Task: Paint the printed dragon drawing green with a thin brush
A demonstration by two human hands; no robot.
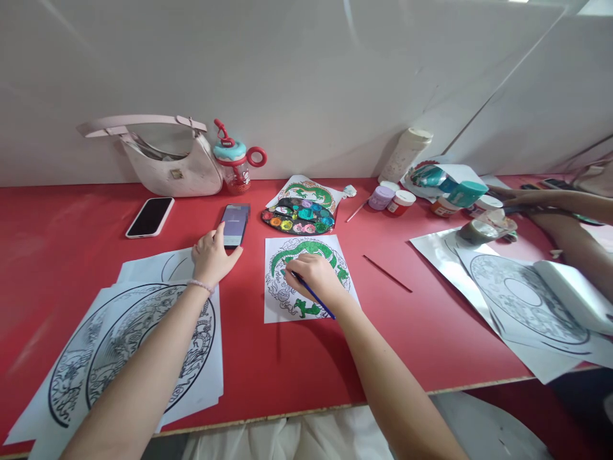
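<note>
My right hand (313, 276) pinches a blue-handled paintbrush (313, 295) over a white sheet with a dragon drawing (272, 313), partly painted green. The brush tip is hidden behind my fingers. My left hand (213, 254) rests at the near end of a phone (234, 223) with a lit screen, fingers apart and touching it. Just beyond the drawing lies a paint palette (297, 217) with several coloured wells. Behind the palette, partly covered by it, is another painted dragon sheet (306, 188).
Printed circular drawings (158, 332) lie under my left forearm. A second phone (151, 217), a white handbag (177, 172) and a straw cup (234, 166) stand left. Rightward are a thin brush (387, 273), paint jars (401, 202), a bottle (406, 153) and another person's arm (565, 201).
</note>
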